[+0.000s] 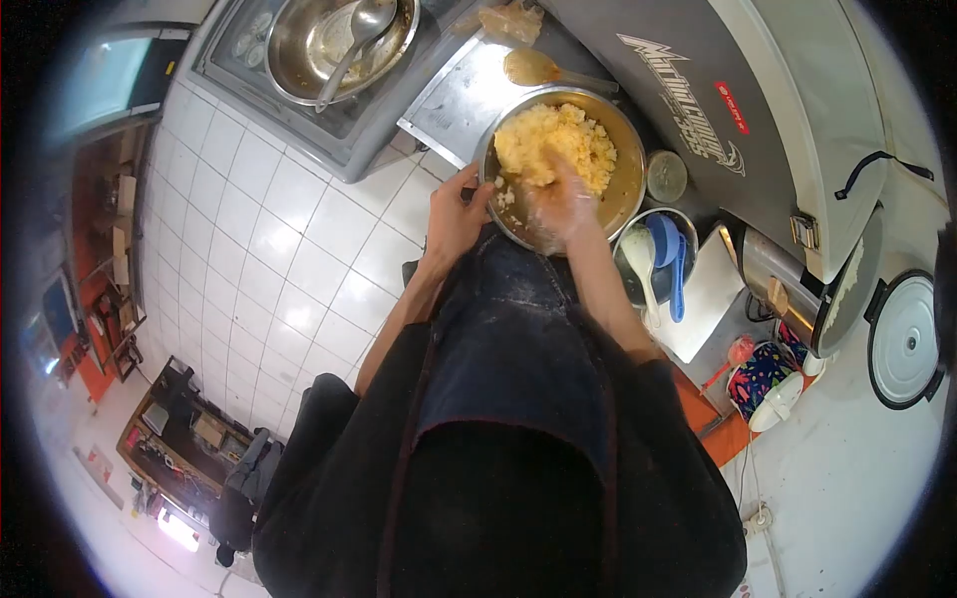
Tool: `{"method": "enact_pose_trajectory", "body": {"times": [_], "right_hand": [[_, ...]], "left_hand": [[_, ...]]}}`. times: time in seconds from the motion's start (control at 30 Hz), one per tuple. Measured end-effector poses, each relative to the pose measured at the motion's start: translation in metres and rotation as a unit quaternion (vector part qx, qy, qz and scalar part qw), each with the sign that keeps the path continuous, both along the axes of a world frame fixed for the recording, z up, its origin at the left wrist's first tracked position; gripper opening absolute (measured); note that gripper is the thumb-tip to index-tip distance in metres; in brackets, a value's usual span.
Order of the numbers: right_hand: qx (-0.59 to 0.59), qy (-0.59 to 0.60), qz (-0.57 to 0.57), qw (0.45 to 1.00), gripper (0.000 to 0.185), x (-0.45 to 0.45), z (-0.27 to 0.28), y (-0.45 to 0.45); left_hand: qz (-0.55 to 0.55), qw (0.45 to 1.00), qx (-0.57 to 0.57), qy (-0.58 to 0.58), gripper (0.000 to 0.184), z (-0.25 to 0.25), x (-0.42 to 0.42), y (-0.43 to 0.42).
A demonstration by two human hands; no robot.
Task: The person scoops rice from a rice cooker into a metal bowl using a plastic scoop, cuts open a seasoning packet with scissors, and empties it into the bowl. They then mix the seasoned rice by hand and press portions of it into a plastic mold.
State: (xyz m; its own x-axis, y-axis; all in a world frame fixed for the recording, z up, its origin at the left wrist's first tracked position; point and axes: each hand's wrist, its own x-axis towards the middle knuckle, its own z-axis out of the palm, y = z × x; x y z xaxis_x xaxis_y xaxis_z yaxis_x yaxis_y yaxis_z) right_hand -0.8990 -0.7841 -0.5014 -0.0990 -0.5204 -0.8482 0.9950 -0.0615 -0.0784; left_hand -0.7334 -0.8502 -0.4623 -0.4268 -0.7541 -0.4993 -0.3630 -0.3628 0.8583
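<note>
A metal mixing bowl (632, 184) holds a mound of yellow and white grainy food (558, 140) that looks like rice. My left hand (459, 211) grips the bowl's left rim, with the thumb and fingers around the edge. Down inside the bowl is my right hand (564, 204), in a clear plastic glove, touching the front of the mound. Motion smears its fingers, so whether they are closed cannot be made out. A few loose white grains stick to the bowl's inner wall near my left hand.
Right of the bowl stand a glass jar (667, 176) and a pot (632, 282) with a white rice paddle (641, 249) and blue ladle (680, 279). Behind lies an orange-stained spoon (531, 68). A steel bowl (289, 85) with a ladle (345, 75) sits on the glass-topped freezer (374, 125).
</note>
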Motion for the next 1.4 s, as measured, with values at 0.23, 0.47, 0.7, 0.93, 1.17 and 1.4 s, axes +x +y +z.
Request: {"method": "enact_pose_trajectory", "body": {"times": [0.23, 0.47, 0.7, 0.93, 1.17, 1.4], "right_hand": [[0.048, 0.156, 0.075, 0.984, 0.059, -0.035, 0.081, 0.021], [0.235, 0.650, 0.619, 0.372, 0.069, 0.012, 0.040, -0.025], [0.104, 0.641, 0.660, 0.378, 0.053, -0.032, 0.045, 0.017], [0.164, 0.665, 0.706, 0.182, 0.047, -0.014, 0.063, -0.024], [0.107, 0.638, 0.664, 0.376, 0.040, -0.065, 0.073, -0.021], [0.103, 0.715, 0.665, 0.191, 0.055, -0.024, 0.047, -0.049]], "left_hand": [[-0.008, 1.000, 0.017, 0.021, 0.039, -0.009, 0.001, -0.003], [-0.016, 1.000, -0.003, 0.013, 0.040, -0.006, -0.004, -0.001], [-0.001, 1.000, -0.003, 0.019, 0.042, -0.004, -0.005, -0.006], [-0.008, 1.000, -0.013, 0.017, 0.041, -0.010, -0.005, -0.005], [0.013, 0.999, -0.031, -0.003, 0.046, -0.011, -0.001, -0.003], [-0.003, 1.000, -0.012, -0.018, 0.044, -0.003, -0.007, -0.017]]}}
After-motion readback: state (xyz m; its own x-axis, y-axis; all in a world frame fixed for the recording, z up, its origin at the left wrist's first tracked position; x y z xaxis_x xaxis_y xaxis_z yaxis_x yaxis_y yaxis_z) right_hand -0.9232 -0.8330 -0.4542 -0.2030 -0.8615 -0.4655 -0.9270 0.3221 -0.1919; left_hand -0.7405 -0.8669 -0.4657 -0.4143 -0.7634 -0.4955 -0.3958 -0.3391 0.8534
